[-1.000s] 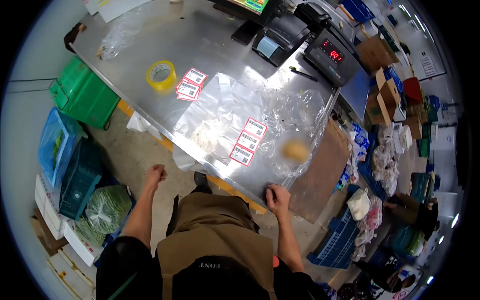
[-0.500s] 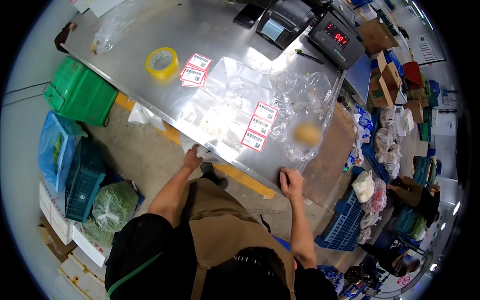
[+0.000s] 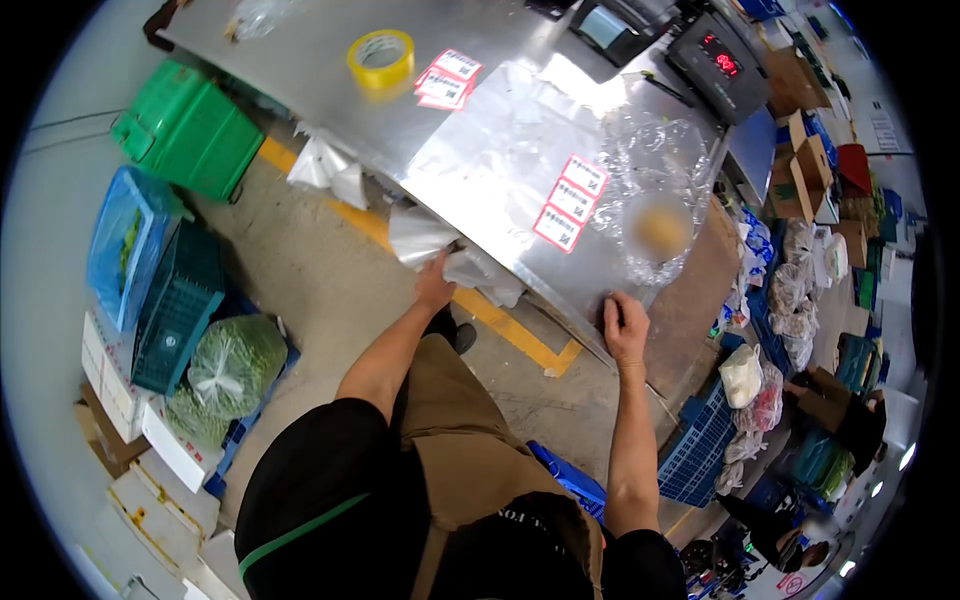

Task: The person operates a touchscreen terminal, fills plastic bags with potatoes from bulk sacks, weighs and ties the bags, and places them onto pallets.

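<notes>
My left hand (image 3: 436, 283) reaches below the front edge of the metal table, its fingers closed on a clear plastic bag (image 3: 468, 268) in a bunch of similar bags hanging there. The fingertips are partly hidden in the plastic. My right hand (image 3: 626, 328) rests at the table's near right corner with curled fingers and nothing visible in them. On the tabletop (image 3: 500, 215) lie a strip of red-edged barcode labels (image 3: 571, 203), a small stack of such labels (image 3: 447, 79) and a roll of yellow tape (image 3: 381, 61). Crumpled clear plastic (image 3: 655, 150) lies around a blurred, round, tan item (image 3: 661, 233).
A scale with a red display (image 3: 722, 65) and a black label printer (image 3: 615, 30) stand at the far side. On the floor at left are a green bin (image 3: 190, 130), a dark green crate (image 3: 178, 310) and bagged greens (image 3: 236, 370). A blue crate (image 3: 695, 455) stands at right.
The view has shifted, so the table sits higher and further right. My left hand stays under the table edge, where more of the hanging plastic bags now shows. My right hand remains at the corner.
</notes>
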### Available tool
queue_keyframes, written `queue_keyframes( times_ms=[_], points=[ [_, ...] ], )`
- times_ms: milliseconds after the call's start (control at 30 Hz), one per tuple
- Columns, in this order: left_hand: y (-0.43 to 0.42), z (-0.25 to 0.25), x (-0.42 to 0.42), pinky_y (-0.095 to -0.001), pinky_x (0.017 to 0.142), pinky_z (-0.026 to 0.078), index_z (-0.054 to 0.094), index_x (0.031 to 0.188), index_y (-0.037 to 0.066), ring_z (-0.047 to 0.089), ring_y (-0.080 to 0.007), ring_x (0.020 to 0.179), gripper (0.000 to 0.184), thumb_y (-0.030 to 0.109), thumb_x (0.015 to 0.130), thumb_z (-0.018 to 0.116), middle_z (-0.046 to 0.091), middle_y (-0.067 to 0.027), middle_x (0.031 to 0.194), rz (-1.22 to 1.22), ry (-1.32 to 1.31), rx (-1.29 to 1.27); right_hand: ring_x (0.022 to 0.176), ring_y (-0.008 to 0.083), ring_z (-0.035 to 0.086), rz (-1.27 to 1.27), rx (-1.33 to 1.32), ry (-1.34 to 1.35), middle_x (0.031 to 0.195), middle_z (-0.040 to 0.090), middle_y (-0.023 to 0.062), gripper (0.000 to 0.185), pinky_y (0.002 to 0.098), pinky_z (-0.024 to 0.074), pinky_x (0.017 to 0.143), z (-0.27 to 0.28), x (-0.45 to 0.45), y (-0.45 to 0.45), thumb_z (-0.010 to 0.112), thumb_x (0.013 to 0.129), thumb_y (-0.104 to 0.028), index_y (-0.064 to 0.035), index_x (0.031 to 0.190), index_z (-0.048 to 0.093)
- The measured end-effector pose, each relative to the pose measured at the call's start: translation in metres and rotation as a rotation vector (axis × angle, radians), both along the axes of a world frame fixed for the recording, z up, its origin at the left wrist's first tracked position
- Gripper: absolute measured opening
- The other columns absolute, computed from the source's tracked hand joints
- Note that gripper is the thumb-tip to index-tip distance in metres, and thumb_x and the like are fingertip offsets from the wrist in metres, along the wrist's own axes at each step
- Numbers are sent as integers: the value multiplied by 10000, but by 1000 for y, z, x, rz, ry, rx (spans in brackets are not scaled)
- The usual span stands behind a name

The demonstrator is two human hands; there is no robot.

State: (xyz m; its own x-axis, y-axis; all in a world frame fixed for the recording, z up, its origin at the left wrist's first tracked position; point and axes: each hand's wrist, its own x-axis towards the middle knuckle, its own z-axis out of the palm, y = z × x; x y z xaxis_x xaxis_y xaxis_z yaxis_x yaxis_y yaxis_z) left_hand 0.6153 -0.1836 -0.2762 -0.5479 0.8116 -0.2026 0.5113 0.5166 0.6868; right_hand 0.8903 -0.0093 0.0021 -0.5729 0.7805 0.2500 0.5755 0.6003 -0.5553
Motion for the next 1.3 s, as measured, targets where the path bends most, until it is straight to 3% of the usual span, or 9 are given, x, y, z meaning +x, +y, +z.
queue_keyframes(
  times_ms=[200,433,633,700,833,933,1067,1100,1300],
  points=[
    [9,13,7,-448,809,453,559,1055,75,561,-369,956,328,175,755,649,584,-187,1006,-49,-49,87,717,295,584,-38,-20,14,781,605,150,104,353,463,677,-6,1,-3,599,824,-101,-22,891,607],
    [-11,35,72,-440,751,452,552,985,3,576,-404,887,276,185,790,624,608,-237,911,-26,-513,117,684,210,575,-44,52,-19,783,598,134,114,290,462,666,-12,3,-4,577,845,-69,7,927,597],
    [-36,12,13,-459,731,461,555,986,42,577,-397,883,222,166,802,575,607,-231,921,-27,-48,196,669,203,571,-6,123,101,768,598,121,107,288,462,626,-18,-18,-111,575,797,18,19,901,598],
    [-31,70,-39,-462,713,460,554,970,58,576,-390,869,195,142,795,574,607,-216,931,-81,-140,-129,671,204,585,-22,-218,144,777,600,108,147,292,472,629,-42,-43,-153,586,801,-21,5,946,596],
    [-18,128,-103,-444,710,462,573,915,55,574,-386,837,150,117,779,582,611,-195,910,-187,118,69,848,263,617,-729,-1316,442,1019,598,117,370,355,495,762,-209,-32,-164,555,853,-124,-32,1205,488],
    [-10,131,-127,-432,718,465,596,908,47,574,-376,844,154,115,771,596,614,-180,898,-267,171,122,1148,337,488,-1020,-1705,911,1339,403,141,569,522,414,923,-293,-49,-133,523,881,-279,-80,1366,301],
    [-4,132,-129,-413,738,469,617,918,32,584,-360,850,166,102,768,608,619,-175,900,-297,225,88,1368,341,148,-1016,-1686,1422,1507,66,102,744,677,225,974,-307,-111,-84,471,861,-481,-106,1428,169],
    [-6,138,-123,-409,743,470,619,915,31,587,-357,848,162,100,769,609,620,-178,905,-296,170,28,1150,336,481,-994,-1710,1544,1324,403,154,584,566,450,801,-317,-124,-77,529,858,-407,-58,1299,373],
    [-15,127,-106,-399,725,484,625,946,42,609,-355,827,189,118,774,632,635,-175,892,-309,17,-37,949,292,450,-1016,-1613,1824,1123,402,121,468,503,405,675,-323,-149,-31,553,851,-367,-53,1164,403]
  ],
)
